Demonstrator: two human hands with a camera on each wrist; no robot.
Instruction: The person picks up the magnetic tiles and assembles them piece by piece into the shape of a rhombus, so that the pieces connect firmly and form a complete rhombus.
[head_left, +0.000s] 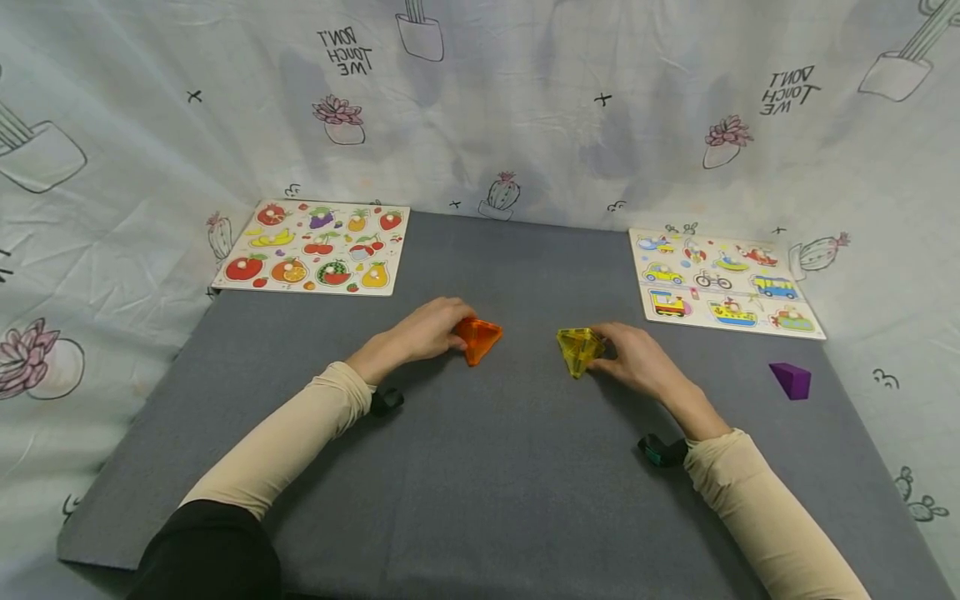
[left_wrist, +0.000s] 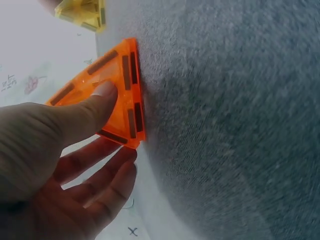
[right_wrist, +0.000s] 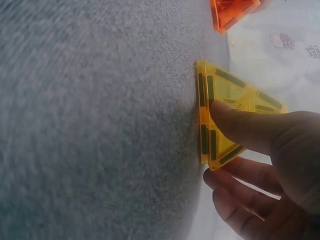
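Observation:
Near the middle of the table, my left hand [head_left: 426, 330] holds an orange see-through pyramid [head_left: 481, 338] of triangular magnetic tiles. In the left wrist view the thumb lies on one face of the orange pyramid [left_wrist: 120, 120], with dark magnet strips along its edges; the other fingers are partly behind it. A similar yellow pyramid [head_left: 579, 348] is gripped from its right side by my right hand [head_left: 637, 360]. The right wrist view shows the thumb across a face of the yellow pyramid [right_wrist: 225, 90], its base right at the grey cloth. A gap separates the two pyramids.
A purple pyramid [head_left: 793, 381] stands at the table's right edge. Behind, a fruit puzzle board [head_left: 315, 247] lies at the left and a vehicle puzzle board [head_left: 723, 283] at the right. A printed white curtain [head_left: 480, 100] surrounds the grey table [head_left: 480, 483].

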